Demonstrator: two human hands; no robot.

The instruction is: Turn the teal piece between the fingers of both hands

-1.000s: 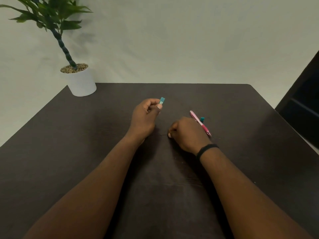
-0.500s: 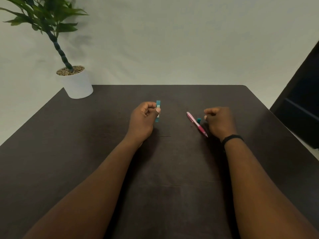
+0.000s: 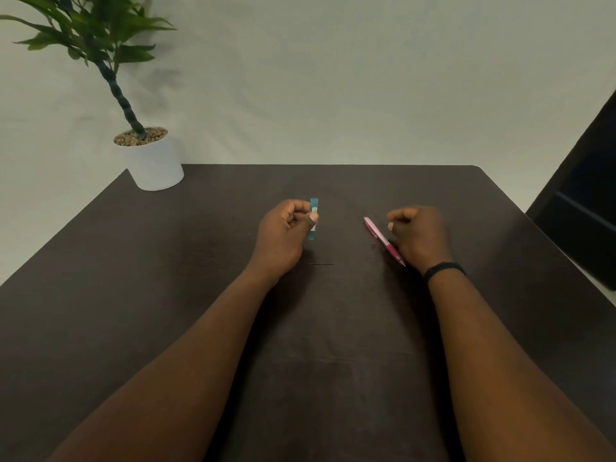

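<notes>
Teal flat strip [image 3: 313, 220] pinched upright by left hand [image 3: 283, 235].

Single head-worn wide view, forward and down, close over the dark table [image 3: 166, 295].

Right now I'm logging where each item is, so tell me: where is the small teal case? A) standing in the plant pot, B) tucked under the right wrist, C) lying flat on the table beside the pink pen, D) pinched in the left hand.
D: the left hand pinches the small teal case between thumb and fingers, holding it upright, apart from the pink pen lying on the table.
</notes>
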